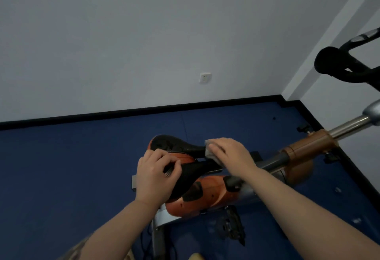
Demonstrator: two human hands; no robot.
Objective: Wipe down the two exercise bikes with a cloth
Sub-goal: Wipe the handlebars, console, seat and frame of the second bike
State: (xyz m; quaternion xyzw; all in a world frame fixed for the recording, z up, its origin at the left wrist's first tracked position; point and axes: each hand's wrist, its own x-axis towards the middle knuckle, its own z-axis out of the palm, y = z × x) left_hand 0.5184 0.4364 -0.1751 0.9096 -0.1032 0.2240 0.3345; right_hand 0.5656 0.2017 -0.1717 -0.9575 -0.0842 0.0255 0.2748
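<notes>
An orange and black exercise bike (205,194) stands below me on the blue floor. Its black saddle (176,145) with orange sides points right. My left hand (156,175) grips the near side of the saddle, fingers curled over its edge. My right hand (228,150) presses a grey cloth (208,150) onto the saddle's narrow nose; the hand covers most of the cloth. The bike's brown stem and chrome post (347,126) run up to black handlebars (337,62) at the right. Only one bike is in sight.
A white wall with a socket (205,77) rises behind, edged by a black skirting board (123,113). A black pedal (232,224) hangs low near the bike's grey frame. A room corner lies at the far right.
</notes>
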